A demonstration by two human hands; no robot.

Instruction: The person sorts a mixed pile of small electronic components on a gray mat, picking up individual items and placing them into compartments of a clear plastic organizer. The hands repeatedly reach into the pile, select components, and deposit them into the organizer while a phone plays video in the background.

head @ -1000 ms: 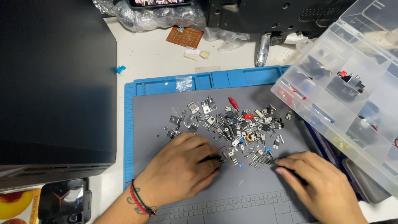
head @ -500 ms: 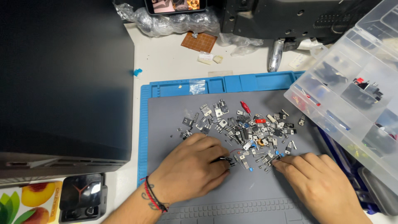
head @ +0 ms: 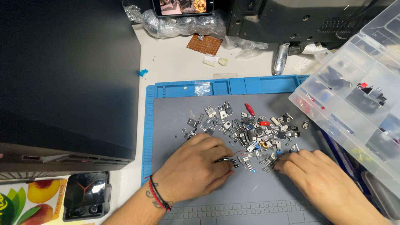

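1. On the grey mat (head: pixel 200 108), the left hand (head: pixel 196 168) lies palm down at the near edge of a heap of small electronic parts (head: pixel 246 129); its fingertips pinch narrowly on a few small dark leaded parts (head: pixel 228 160).
2. The right hand (head: pixel 318 179) also lies palm down, fingers curled close together, tips touching the loose parts at the heap's near right edge. Whether it actually grips one cannot be told.
3. The heap lies mid-mat, just beyond both hands: metal-tabbed black packages, dark chips with legs, a few red and blue bits, all mixed and spread thin.
4. A clear compartment box (head: pixel 354 96) sits tilted over the mat's right edge. Some cells already hold parts: dark ones, red ones, and one with a black-and-red piece.
5. Judgement on progress: most parts remain unsorted on the mat and only a modest share sits in the box, so the sorting looks early to midway.
6. Beyond the mat: blue tray border (head: pixel 146 137), white desk, a small brown perforated board (head: pixel 204 43), and a dark case (head: pixel 66 75) to the left.
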